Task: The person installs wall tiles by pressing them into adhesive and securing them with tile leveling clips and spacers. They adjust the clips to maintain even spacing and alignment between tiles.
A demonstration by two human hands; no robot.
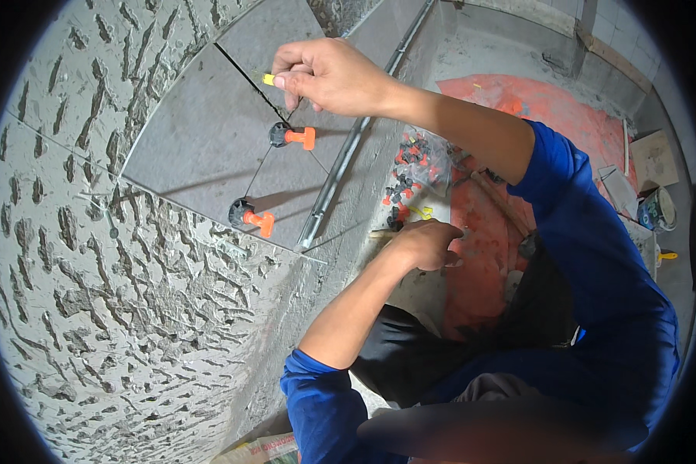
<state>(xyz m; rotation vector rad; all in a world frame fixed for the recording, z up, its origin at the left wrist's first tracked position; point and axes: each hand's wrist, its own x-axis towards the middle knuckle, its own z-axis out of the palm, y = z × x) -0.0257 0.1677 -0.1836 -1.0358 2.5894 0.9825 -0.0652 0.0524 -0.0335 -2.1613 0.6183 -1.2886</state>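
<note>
My right hand (329,77) pinches a small yellow tile spacer (268,79) beside the dark joint between two grey wall tiles (201,116). Below it, two tile levelers with black round bases and orange T-shaped handles stand in the joints: an upper leveler (292,137) and a lower leveler (251,217). My left hand (424,246) is lower down, its fingers loosely bent and the thumb apart, with nothing visible in it. Just above that hand lie yellow spacers (424,211) and a pile of black and orange levelers (414,166), partly on clear plastic.
A metal edge strip (340,174) runs along the tiles' side. Rough, gouged grey wall (93,294) surrounds the tiles. Red sheeting (479,286) covers part of the floor, with a wooden-handled tool (503,203) on it. A bucket (657,209) stands at the far right.
</note>
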